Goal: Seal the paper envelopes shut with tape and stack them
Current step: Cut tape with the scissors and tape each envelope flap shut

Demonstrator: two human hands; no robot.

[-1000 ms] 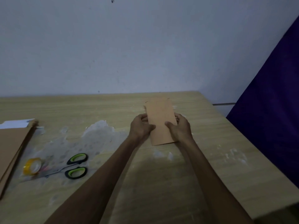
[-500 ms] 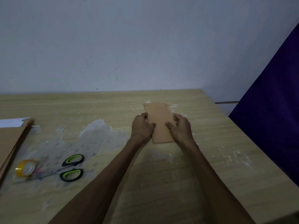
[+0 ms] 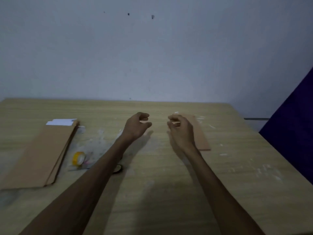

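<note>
Head view, wooden table (image 3: 160, 192). Left hand (image 3: 137, 126): raised over the tabletop, fingers loosely curled, holding nothing. Right hand (image 3: 180, 128): likewise loosely curled and empty, partly covering one brown envelope (image 3: 201, 136) lying flat at right. Stack of envelopes (image 3: 39, 155): far left. Yellow tape roll (image 3: 78, 158): just beside the stack. Scissors (image 3: 117, 168): mostly hidden under the left forearm.

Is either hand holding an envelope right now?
No: the left hand and right hand hover loosely curled and hold nothing, while the single envelope lies flat on the table beside the right hand.
</note>
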